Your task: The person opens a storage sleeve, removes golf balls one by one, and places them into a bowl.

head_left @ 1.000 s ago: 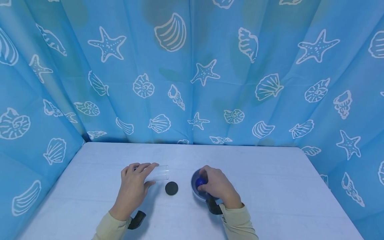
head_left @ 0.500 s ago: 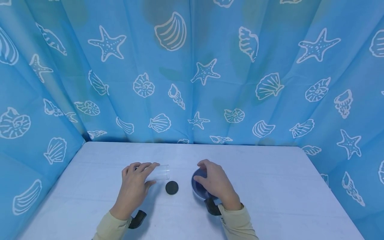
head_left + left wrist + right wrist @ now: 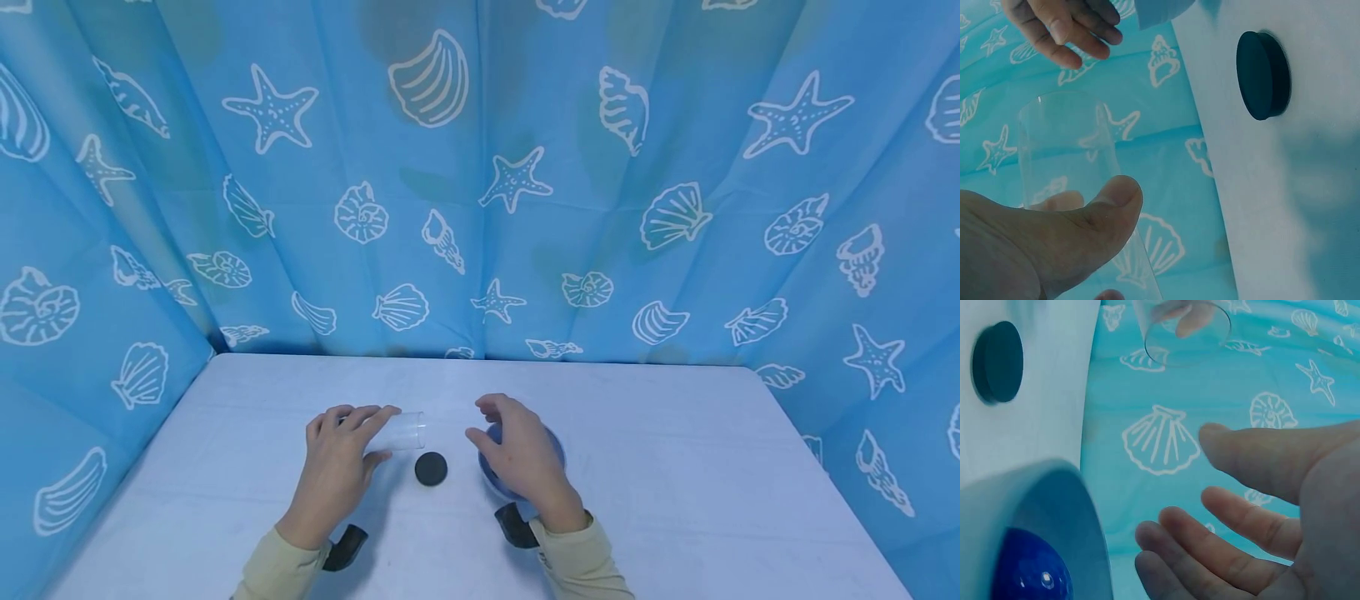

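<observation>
A clear, open-mouthed cylinder [image 3: 405, 432] lies on its side in the grip of my left hand [image 3: 333, 471], its mouth facing right. In the left wrist view the thumb [image 3: 1107, 209] presses along the clear wall. Over a blue-grey bowl [image 3: 557, 450] hovers my right hand [image 3: 521, 450], holding nothing, thumb and fingers apart. A shiny blue ball [image 3: 1032, 569] sits inside that bowl, seen in the right wrist view; the hand hides it in the head view. Flat on the table between both hands is a round black lid [image 3: 431, 469].
A white-covered table [image 3: 675, 483] spreads under everything. Behind it and along its sides hangs a blue curtain [image 3: 480, 250] with white shell and starfish prints. Each wrist carries a black camera mount [image 3: 345, 547].
My right hand has let go of the blue ball, leaving it in the bowl, and has risen and shifted left towards the cylinder. My left hand stays where it was.
</observation>
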{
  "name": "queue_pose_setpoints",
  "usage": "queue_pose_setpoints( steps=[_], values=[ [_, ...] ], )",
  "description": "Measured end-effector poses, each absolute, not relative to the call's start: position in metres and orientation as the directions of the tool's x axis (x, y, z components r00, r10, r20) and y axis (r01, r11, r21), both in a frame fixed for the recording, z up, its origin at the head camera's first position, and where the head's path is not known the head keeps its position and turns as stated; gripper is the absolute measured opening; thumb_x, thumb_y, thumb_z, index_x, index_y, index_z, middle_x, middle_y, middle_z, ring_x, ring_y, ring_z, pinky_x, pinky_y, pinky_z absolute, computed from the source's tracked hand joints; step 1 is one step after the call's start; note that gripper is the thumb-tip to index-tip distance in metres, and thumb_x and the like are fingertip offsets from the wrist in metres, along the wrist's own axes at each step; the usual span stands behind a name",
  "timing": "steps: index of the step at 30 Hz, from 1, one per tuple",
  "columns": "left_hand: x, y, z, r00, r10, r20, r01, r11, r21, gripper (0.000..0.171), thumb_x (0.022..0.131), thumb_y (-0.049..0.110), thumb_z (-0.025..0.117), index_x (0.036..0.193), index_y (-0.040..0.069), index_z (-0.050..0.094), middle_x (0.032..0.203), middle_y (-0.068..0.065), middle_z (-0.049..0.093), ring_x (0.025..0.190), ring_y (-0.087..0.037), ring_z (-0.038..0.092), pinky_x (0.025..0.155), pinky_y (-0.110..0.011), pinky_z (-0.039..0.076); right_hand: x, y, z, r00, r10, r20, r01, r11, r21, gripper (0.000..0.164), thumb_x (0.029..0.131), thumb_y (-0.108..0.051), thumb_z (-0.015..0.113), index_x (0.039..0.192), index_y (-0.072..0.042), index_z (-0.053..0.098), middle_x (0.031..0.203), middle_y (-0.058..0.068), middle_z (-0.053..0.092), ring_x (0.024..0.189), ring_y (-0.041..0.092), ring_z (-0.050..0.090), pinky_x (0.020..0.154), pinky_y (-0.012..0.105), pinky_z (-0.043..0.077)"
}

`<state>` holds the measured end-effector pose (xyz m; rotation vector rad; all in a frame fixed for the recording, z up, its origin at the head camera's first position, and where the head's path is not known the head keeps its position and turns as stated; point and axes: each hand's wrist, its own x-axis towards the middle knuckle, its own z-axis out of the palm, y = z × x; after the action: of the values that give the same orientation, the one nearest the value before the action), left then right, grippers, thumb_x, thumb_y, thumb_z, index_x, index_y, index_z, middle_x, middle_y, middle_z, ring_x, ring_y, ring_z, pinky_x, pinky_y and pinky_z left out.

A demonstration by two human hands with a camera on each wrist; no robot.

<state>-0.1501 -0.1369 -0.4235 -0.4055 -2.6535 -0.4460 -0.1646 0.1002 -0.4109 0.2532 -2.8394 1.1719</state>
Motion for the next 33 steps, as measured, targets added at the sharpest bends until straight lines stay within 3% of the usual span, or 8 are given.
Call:
queue_pose_setpoints(
  steps=[16, 33],
  values=[
    [-0.149, -0.136, -0.423, -0.869, 0.215, 0.445, 0.349, 0.904, 0.245, 0.064, 0.067, 0.007, 0.094, 0.125, 0.019, 0.069, 0.119, -0.010, 0.070, 0.110, -0.039, 0.055, 0.096, -0.060, 0.034, -0.164, 0.085, -0.418, -0.965, -0.167, 0.201, -0.261, 0.577, -0.774, 0.042, 0.099, -0.028, 0.066, 0.133, -0.005, 0.057, 0.125, 0.010, 0.065, 0.111, 0.024, 0.064, 0.095, 0.042, 0.053],
    [-0.146, -0.135, -0.419, -0.879, 0.217, 0.424, 0.332, 0.917, 0.220, 0.064, 0.068, 0.009, 0.093, 0.127, 0.019, 0.069, 0.120, -0.011, 0.069, 0.112, -0.039, 0.054, 0.098, -0.060, 0.034, -0.159, 0.067, -0.425, -0.975, -0.204, 0.090, -0.184, 0.507, -0.842, 0.052, 0.103, -0.041, 0.057, 0.146, -0.012, 0.050, 0.132, 0.008, 0.063, 0.115, 0.022, 0.065, 0.095, 0.040, 0.053]
  ],
)
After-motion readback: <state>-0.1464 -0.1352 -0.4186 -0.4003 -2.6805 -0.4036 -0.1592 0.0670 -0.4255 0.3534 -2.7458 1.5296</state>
